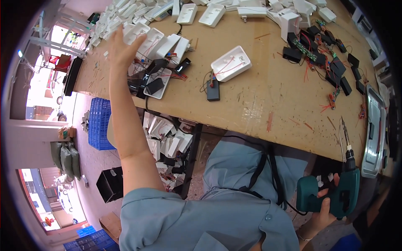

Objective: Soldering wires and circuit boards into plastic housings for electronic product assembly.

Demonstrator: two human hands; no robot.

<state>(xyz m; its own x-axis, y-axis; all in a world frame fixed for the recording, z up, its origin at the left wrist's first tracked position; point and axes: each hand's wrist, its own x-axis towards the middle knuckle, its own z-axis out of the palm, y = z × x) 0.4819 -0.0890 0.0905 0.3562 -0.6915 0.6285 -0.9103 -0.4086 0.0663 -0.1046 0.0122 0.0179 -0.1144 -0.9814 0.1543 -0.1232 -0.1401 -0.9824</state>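
Holding a green soldering gun (349,190) in a closed grip, the right hand (323,213) is at the near right, before the bench (255,100); the left hand (123,52) is at the far left, its grip open and fingers spread, by some white trays (154,42), and I cannot tell whether it touches them; nearer, another white tray (166,74) carries a black block (155,86); mid-bench, a separate tray (240,56) has red wires (227,66) in it, a black box (212,92) just beside it; a silver tray (368,165) is at the right, its contents unclear; white cases (182,142) are heaped below; a blue crate (99,123) stands on the floor (94,167) at the left.
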